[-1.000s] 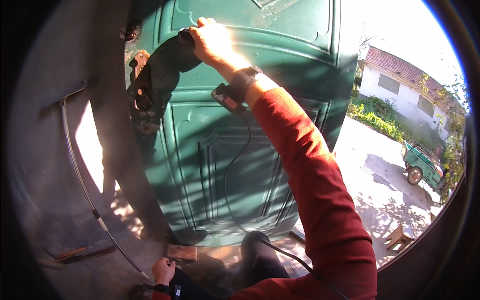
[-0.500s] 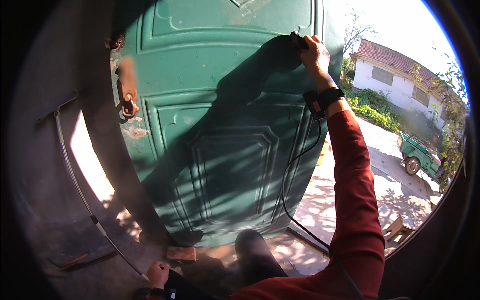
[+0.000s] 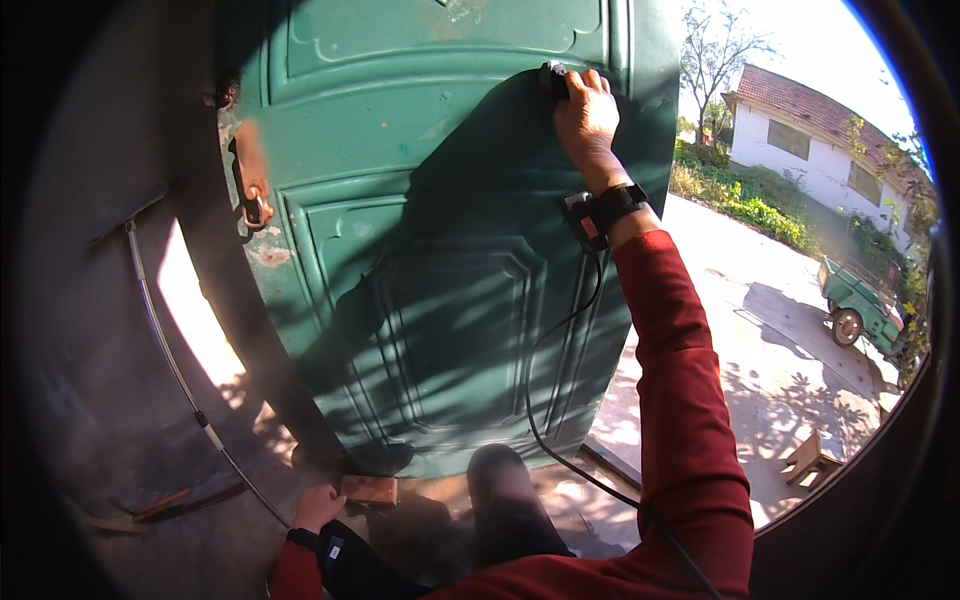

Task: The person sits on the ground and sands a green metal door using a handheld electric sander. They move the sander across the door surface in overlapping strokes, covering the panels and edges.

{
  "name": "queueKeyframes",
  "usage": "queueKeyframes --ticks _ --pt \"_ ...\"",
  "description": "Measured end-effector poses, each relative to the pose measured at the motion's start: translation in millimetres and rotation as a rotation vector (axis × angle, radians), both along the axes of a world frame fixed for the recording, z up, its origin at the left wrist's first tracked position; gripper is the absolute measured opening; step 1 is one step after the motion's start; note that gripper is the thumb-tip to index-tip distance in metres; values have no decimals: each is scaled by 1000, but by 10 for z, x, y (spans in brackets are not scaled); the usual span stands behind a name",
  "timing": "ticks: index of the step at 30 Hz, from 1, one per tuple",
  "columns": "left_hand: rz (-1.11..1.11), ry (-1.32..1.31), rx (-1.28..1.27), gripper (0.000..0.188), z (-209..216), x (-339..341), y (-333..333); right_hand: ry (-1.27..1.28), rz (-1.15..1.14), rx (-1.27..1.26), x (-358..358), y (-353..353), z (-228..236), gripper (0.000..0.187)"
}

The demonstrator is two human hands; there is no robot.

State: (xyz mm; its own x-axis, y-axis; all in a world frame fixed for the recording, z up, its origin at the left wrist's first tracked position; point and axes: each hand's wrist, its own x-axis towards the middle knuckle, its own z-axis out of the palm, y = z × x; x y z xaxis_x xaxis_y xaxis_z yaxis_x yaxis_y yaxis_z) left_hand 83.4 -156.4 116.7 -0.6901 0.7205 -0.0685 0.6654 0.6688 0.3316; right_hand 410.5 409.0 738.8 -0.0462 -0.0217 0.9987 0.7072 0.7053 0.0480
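Observation:
A green panelled door (image 3: 470,330) fills the middle of the view, its paint chipped around a rusty handle (image 3: 256,205). My right hand (image 3: 588,115) is closed on a dark, bunched-up cloth (image 3: 552,80), pressed to the door's upper right part. A black band with a small box and a cable (image 3: 530,395) sits at my right wrist. Low down, my left hand (image 3: 318,507) has its fingers curled over my dark trouser leg; what they hold, if anything, is hidden. Beside it runs the lower end of a long pole (image 3: 165,345).
A reddish brick (image 3: 369,490) lies at the door's foot. At the lower left, sticks (image 3: 165,503) rest on the floor. Outside on the right are a small wooden stool (image 3: 815,458), a green cart (image 3: 860,305) and a white house (image 3: 810,140).
My right hand has moved left across the door with the cloth. My left hand has risen a little, showing more of its wrist. The view has shifted slightly.

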Motion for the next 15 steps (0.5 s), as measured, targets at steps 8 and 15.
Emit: queueKeyframes --ticks 8,15 --pt "-156 -99 155 36 133 184 1197 -38 -14 51 49 4 31 31" --pt "-184 -409 228 35 -1258 -298 1575 -199 119 191 -885 -591 72 28"
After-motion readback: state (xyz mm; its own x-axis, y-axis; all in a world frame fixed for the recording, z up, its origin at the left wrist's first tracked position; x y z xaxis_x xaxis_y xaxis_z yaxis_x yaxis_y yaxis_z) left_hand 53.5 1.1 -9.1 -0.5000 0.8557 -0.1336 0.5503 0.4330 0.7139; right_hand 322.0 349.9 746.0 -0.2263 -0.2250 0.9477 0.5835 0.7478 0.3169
